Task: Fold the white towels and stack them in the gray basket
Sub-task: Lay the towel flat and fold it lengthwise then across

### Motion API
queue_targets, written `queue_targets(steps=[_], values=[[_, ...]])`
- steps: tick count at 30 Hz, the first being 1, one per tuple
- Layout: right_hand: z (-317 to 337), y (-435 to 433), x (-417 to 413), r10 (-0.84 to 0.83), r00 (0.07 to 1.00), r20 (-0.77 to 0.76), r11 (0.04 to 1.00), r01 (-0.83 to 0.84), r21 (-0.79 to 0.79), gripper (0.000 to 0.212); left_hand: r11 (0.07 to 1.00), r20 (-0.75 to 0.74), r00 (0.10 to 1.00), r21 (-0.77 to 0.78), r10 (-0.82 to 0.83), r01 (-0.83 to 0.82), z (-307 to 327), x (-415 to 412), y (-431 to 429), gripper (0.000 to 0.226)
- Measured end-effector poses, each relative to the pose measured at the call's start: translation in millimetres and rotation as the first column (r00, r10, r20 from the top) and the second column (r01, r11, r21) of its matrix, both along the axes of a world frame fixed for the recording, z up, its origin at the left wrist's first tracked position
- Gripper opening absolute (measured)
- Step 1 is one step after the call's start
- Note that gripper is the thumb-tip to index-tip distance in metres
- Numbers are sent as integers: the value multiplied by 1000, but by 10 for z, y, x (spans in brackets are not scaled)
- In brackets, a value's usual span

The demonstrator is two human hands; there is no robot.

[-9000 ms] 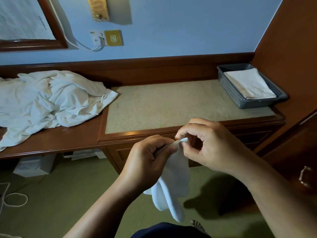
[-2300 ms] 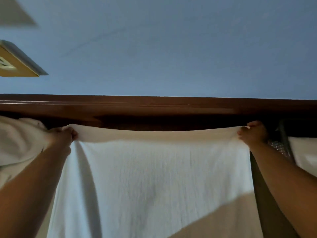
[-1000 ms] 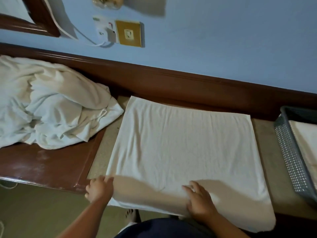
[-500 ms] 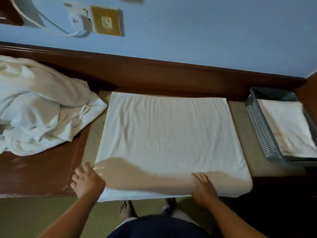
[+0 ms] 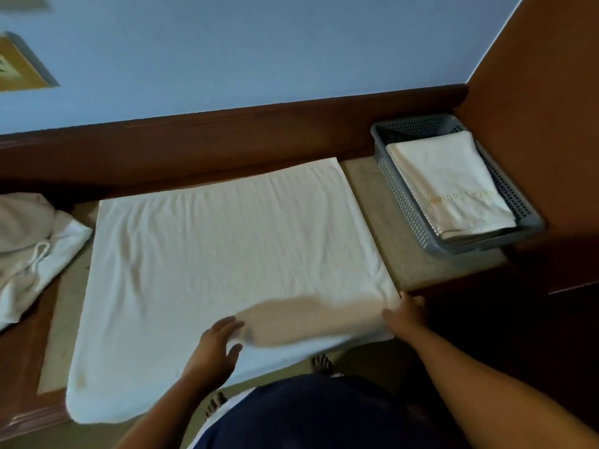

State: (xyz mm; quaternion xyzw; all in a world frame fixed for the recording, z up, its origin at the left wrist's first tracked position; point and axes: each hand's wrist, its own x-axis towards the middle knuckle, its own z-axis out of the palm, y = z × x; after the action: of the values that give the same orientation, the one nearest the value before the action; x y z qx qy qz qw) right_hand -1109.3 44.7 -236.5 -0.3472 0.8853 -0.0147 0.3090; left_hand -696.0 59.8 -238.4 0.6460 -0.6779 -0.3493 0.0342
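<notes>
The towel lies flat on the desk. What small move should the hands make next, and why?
Probably pinch the near edge of the towel and lift it to fold: it lies spread flat, the left hand open over that edge, the right hand at its corner.

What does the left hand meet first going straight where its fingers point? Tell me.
The spread towel under it: the left hand points diagonally across it toward its far right corner. Past that, probably the wooden back rail, left of the gray basket, though depth is unclear.

A pale blue wall (image 5: 259, 59) meets a dark wooden rail (image 5: 227, 134); a wooden panel (image 5: 534, 92) bounds the beige-inlaid worktop's (image 5: 421, 264) right end.
</notes>
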Motion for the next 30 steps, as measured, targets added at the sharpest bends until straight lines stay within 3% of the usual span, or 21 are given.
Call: queue_targets(steps=[4,8,10,12,14,17,21,26,30], values=[[-83,-44,-169,18,999,51,999,-16,-37,59,990,175,985,138,-8,-17,-5,-458,26,53],[-164,-187,-218,62,993,103,998,-59,-29,60,982,229,973,186,-6,-38,-26,-600,108,60],[-162,-241,-259,92,989,116,992,-80,-102,41,980,246,969,194,-18,-32,-24,-603,125,62],[-142,-221,-278,39,979,198,969,11,-246,23,979,251,968,202,-19,-33,-13,-576,136,63],[-122,-156,-326,-39,961,273,939,129,-320,24,978,246,969,202,-5,-46,-21,-587,106,61],[-75,-89,-417,-141,916,376,941,242,-237,28,979,232,972,186,43,-88,-31,-638,89,57],[-92,69,-569,-69,917,393,994,97,-51,19,977,242,967,174,75,-119,-50,-697,76,53],[-177,221,-692,103,937,333,988,-56,-146,6,977,253,966,183,59,-108,-1,-710,34,51],[-233,223,-779,-33,966,258,993,60,-98,16,983,261,965,169,19,-65,37,-663,24,48]])
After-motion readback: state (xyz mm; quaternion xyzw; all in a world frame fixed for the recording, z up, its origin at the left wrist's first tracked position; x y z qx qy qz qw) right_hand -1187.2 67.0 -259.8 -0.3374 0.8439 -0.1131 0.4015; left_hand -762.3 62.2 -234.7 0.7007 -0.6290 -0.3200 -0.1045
